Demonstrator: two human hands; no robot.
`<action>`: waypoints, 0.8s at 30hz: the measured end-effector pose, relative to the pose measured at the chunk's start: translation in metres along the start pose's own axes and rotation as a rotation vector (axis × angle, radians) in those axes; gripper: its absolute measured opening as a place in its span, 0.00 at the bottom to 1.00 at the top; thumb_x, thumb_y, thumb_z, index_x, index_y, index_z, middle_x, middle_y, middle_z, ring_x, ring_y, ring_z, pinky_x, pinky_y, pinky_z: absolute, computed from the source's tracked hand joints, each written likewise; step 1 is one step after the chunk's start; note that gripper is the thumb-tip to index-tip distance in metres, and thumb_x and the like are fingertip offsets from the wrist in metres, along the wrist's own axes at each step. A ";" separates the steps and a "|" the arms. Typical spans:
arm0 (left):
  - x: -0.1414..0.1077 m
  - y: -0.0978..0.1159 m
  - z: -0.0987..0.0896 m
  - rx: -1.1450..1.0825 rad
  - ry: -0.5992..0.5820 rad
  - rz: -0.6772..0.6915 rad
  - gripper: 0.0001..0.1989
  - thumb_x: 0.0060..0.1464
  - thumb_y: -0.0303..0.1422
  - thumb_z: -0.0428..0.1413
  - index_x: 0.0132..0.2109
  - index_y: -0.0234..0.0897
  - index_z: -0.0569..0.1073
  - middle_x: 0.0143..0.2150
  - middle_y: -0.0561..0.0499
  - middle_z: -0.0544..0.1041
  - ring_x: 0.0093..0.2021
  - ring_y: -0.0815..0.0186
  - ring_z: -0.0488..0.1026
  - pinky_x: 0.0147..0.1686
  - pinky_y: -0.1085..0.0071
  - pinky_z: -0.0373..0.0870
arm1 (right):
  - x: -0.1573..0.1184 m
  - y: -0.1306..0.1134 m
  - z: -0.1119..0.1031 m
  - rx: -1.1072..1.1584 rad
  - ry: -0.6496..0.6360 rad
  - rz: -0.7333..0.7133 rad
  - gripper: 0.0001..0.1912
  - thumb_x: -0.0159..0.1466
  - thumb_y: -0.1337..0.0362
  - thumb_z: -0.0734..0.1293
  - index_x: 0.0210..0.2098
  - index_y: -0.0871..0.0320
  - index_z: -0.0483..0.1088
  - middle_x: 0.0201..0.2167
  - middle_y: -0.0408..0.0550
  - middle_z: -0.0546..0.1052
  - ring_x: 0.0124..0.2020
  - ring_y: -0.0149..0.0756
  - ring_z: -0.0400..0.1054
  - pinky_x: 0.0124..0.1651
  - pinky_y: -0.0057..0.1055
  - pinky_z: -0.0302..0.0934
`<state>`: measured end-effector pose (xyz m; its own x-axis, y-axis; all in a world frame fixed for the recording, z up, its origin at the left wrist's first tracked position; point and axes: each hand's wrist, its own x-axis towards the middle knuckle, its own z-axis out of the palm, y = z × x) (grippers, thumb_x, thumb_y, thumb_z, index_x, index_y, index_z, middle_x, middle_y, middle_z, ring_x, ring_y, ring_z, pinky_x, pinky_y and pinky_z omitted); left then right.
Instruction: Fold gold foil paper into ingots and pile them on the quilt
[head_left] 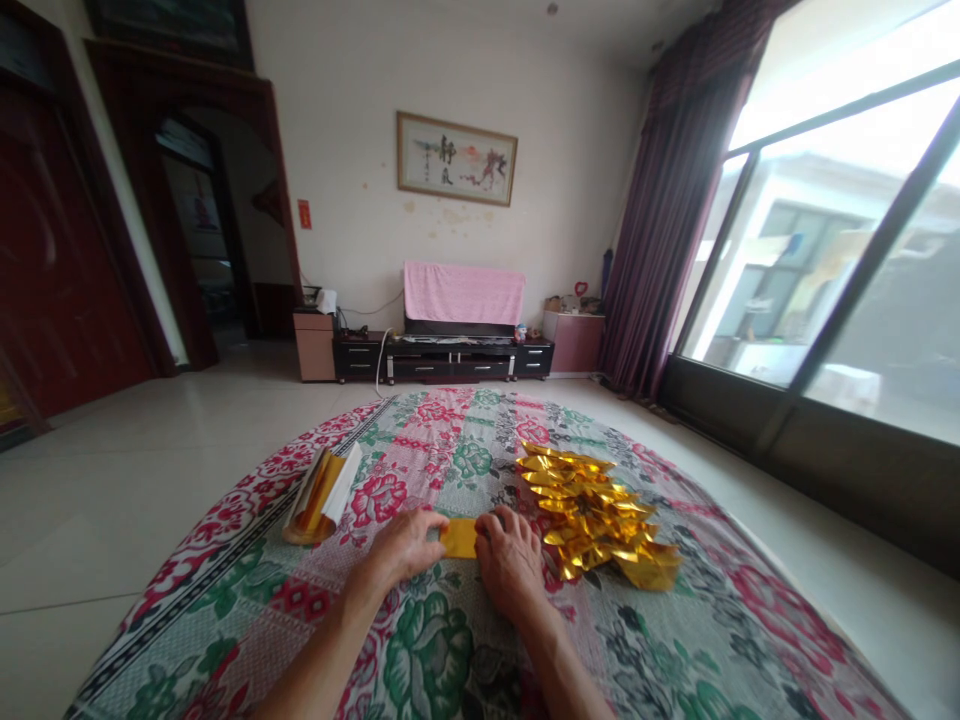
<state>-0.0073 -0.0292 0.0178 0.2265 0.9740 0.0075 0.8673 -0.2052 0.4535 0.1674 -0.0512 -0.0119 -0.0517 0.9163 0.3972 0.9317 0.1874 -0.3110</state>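
Note:
A small flat piece of gold foil paper lies on the flowered cloth between my two hands. My left hand grips its left end, thumb and fingers closed on the edge. At the opposite end, my right hand has its fingers curled down over the paper. To the right sits a group of several folded gold foil paper shapes, laid in overlapping rows. On the left rests a curled stack of gold foil sheets with white undersides.
The round bed-like surface is covered by a flowered cloth. Beyond it, a low black TV cabinet stands against the wall, with a pink cloth draped over the set. Purple curtains and a large window are on the right.

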 end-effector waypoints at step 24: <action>-0.003 0.009 0.001 0.019 0.043 -0.071 0.17 0.49 0.41 0.50 0.44 0.44 0.75 0.39 0.49 0.79 0.40 0.62 0.74 0.38 0.72 0.65 | -0.005 -0.005 -0.002 -0.010 0.039 -0.013 0.11 0.59 0.56 0.61 0.39 0.50 0.68 0.47 0.46 0.66 0.48 0.40 0.58 0.50 0.36 0.49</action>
<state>0.0004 -0.0343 0.0211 0.1451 0.9893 0.0141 0.8887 -0.1366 0.4376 0.1638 -0.0571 -0.0102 -0.0499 0.8992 0.4347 0.9346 0.1956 -0.2973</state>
